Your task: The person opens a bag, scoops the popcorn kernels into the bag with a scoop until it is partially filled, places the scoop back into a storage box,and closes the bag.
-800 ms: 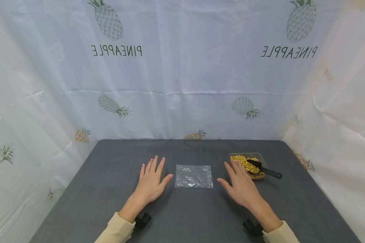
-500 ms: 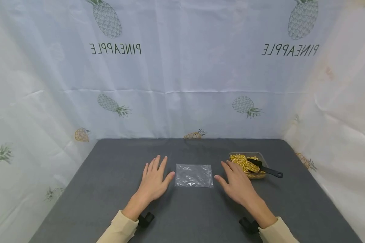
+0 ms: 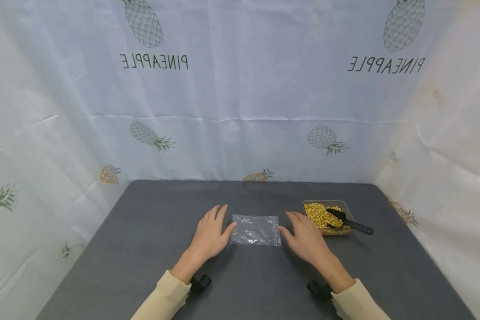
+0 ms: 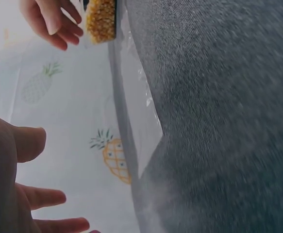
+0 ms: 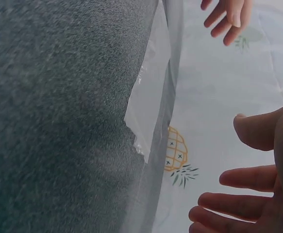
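A clear zip bag (image 3: 256, 231) lies flat in the middle of the grey table, its zip edge on the right. My left hand (image 3: 210, 233) hovers at the bag's left edge with fingers spread and nothing in it. On the other side, my right hand (image 3: 306, 238) is held over the table, thumb tip right at the zip edge, also holding nothing. In the left wrist view the bag (image 4: 139, 97) lies below the left hand (image 4: 29, 179). The right wrist view has the bag (image 5: 148, 87) below the right hand's relaxed fingers (image 5: 243, 206).
Behind the right hand stands a clear plastic tub (image 3: 346, 206) of yellow corn kernels (image 3: 318, 215). A black scoop (image 3: 358, 226) rests in it, handle jutting out to the right. White curtains (image 3: 240, 89) printed with pineapples close off the back and sides of the table (image 3: 240, 284).
Both hands have moved inward toward the bag, the left going right and the right going left. Bag, tub and scoop have stayed in place.
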{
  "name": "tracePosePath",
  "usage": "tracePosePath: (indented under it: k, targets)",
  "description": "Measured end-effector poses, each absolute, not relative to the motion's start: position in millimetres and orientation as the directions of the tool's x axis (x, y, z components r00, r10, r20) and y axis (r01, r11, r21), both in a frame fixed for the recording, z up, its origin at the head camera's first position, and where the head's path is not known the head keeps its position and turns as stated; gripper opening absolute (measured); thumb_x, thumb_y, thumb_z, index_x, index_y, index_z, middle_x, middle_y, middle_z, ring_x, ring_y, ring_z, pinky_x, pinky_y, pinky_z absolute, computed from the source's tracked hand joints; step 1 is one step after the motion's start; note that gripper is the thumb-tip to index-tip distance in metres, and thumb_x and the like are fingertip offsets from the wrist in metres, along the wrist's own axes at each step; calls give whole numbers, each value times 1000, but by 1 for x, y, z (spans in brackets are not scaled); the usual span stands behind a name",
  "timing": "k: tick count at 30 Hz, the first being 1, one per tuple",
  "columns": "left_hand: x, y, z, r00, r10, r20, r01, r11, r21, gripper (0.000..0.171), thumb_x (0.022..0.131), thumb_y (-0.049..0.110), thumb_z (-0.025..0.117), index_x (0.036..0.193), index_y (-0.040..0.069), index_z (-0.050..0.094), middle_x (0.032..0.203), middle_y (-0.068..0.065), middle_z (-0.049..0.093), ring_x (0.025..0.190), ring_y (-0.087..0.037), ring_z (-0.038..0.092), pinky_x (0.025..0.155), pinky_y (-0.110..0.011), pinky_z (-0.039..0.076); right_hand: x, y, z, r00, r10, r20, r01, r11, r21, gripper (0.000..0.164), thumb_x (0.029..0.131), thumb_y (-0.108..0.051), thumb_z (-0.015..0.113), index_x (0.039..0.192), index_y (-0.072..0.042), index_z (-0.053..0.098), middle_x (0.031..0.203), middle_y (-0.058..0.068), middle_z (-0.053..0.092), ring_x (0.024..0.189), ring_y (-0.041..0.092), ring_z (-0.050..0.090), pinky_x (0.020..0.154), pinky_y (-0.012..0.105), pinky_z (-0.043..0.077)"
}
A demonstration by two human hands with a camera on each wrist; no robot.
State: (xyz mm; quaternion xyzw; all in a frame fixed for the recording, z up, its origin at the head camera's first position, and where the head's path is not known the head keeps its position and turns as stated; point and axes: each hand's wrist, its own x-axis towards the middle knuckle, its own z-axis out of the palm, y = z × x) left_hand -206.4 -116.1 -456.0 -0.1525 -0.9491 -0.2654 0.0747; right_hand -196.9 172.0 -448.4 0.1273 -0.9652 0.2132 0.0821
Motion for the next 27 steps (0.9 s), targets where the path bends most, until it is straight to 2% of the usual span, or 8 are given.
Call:
tracePosePath:
  k: [16,20,27]
  targets:
    - [-217,-100,-462,-948,268,173,318,770,552,65,106,43,52,155,2,39,154,-26,37,140,-45,38,108,-65,33,-213,168,-456,-977,-183,108,-212,864,-456,54,101,-31,66,140,5,56,137,27,57,126,45,54,100,61,44]
    - [-221,-96,-464,-949,290,127,308,758,575,66,106,45,51,156,5,37,156,-23,36,142,-42,36,109,-63,34,-218,167,-460,-979,-184,92,-206,854,-478,54,101,-31,66,139,5,56,137,28,56,126,45,54,101,61,43]
    - [-229,-90,-467,-941,324,96,315,739,596,64,106,41,52,155,2,38,154,-24,37,141,-43,37,108,-62,36,-227,162,-467,-976,-210,58,-210,837,-506,51,100,-28,68,137,6,58,136,27,57,127,46,52,102,61,43]
